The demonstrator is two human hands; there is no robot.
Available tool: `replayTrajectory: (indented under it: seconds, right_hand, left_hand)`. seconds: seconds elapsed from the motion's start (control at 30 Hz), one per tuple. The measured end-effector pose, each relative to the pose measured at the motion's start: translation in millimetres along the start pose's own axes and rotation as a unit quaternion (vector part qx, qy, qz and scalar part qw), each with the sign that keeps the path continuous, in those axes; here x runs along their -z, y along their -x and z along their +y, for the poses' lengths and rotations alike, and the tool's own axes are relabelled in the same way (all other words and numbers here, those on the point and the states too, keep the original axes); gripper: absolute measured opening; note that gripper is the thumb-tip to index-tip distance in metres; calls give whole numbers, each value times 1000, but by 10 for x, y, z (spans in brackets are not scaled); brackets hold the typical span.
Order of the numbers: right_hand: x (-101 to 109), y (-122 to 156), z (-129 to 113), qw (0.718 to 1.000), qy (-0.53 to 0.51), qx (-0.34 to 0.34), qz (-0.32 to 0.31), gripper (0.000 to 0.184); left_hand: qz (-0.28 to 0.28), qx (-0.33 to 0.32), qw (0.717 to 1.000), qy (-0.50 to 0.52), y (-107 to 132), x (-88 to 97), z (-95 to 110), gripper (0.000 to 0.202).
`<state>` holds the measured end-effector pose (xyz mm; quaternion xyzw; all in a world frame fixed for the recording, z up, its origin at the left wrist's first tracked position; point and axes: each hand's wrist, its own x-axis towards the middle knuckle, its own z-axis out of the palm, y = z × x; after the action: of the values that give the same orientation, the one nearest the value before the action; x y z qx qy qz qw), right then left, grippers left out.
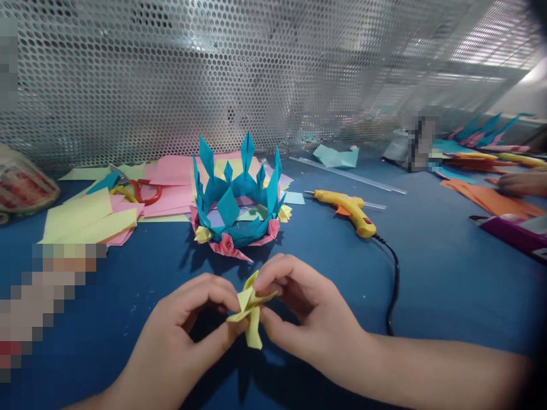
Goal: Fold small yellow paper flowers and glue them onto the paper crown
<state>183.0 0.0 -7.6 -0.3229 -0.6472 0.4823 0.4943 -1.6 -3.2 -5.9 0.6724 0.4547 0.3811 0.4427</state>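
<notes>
A small folded yellow paper flower (pixel 253 310) with several twisted arms is held up over the blue table. My left hand (pixel 188 327) pinches its left side between thumb and fingers. On its right side, the thumb and fingers of my right hand (pixel 305 302) are closed on the paper. Just beyond my hands stands a blue folded-paper crown (pixel 228 208) with tall pointed tips. Pink paper flowers (pixel 228 244) and small yellow ones (pixel 203 234) sit along its lower edge.
A yellow glue gun (pixel 346 206) lies to the right, its black cord (pixel 396 273) running toward me. Clear glue sticks (pixel 350 175) lie behind it. Paper sheets (pixel 171 171) and red-handled scissors (pixel 147 192) are at the left. Another person's hand (pixel 523 181) rests near orange paper (pixel 487 196) far right.
</notes>
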Motion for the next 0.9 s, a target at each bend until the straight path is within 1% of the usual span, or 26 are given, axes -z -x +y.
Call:
replayTrajectory:
  seconds: [0.1,0.27,0.33,0.43,0.53,0.7,0.8,0.83,0.9]
  right_hand:
    - [-4,17,4,1000,-10,13,-26,33]
    - [-3,24,2,999,-13,7,-44,37]
    - [2,20,0,999,-15,9,-48,40]
    - [13,25,2,999,1,8,-43,42]
    - [16,40,0,999,14,14,-31,40]
    - [10,53,-10,998,32,38,-25,37]
    - [14,51,-22,998,39,51,-22,38]
    - [16,50,-28,998,42,52,-22,38]
    - [20,48,-43,997,48,48,-21,38]
  left_hand:
    - [18,-30,999,-32,12,-2,-11,12]
    - [53,-12,998,42,37,-29,-17,21]
    - [49,-27,998,35,37,-30,-10,24]
    - [30,-65,997,1,29,-15,10,22]
    - [36,-85,995,-25,30,2,28,20]
    - [50,-71,995,-44,49,0,40,18]
    - [69,-60,995,-27,62,-8,30,17]
    - [67,-58,996,-16,67,-9,24,18]
    - [44,-55,998,-4,76,-7,16,20]
